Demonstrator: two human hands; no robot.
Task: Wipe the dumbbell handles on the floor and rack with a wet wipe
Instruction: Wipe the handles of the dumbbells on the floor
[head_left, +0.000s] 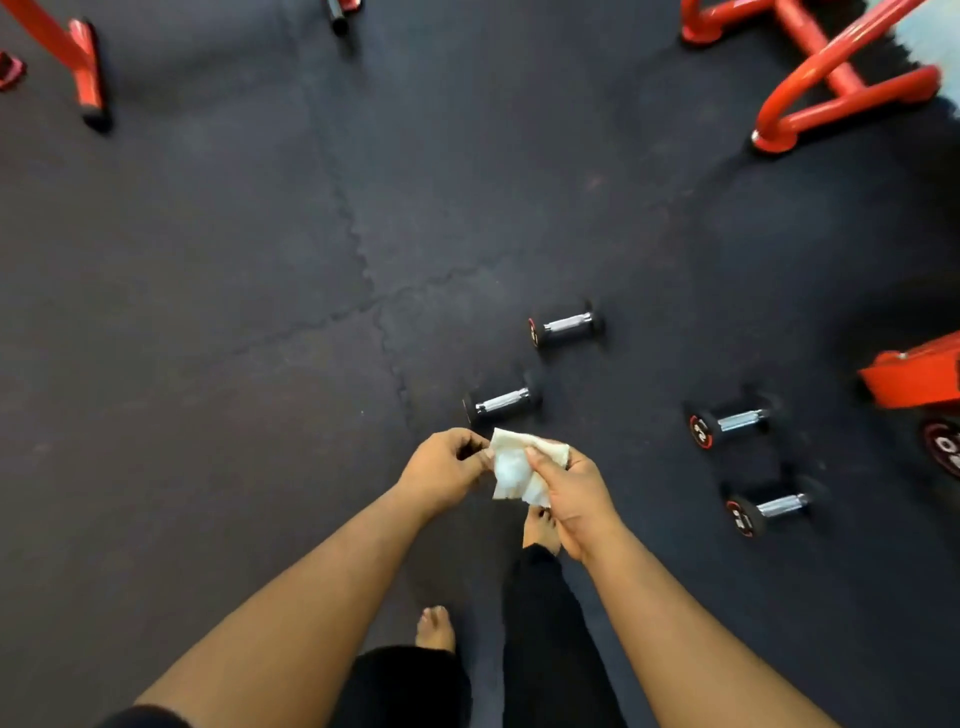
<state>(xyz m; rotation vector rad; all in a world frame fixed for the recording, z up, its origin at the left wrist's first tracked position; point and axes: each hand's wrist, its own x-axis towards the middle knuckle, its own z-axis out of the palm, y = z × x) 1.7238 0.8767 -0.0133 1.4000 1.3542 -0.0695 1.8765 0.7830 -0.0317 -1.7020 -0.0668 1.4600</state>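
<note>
A crumpled white wet wipe (511, 470) is held between both hands above the dark rubber floor (234, 260). The right hand (574, 499) grips it from the right, thumb pressed across its front and fingers curled behind it. The left hand (444, 470) pinches the wipe's left edge with curled fingers.

Just beyond the wipe, a small dumbbell (501, 404) with a chrome handle lies on the floor. A second dumbbell (565, 326) lies farther beyond the wipe and slightly right. Right of the wipe, well apart from it, lie two more: a third dumbbell (727, 423) and a fourth dumbbell (768, 509), both with red-marked black ends.

Farther right of the wipe, at the frame edge, sits part of a red rack (914, 376). Below the wipe, two bare feet stand on the floor. Red tubular frames (831, 78) stand far beyond the wipe.
</note>
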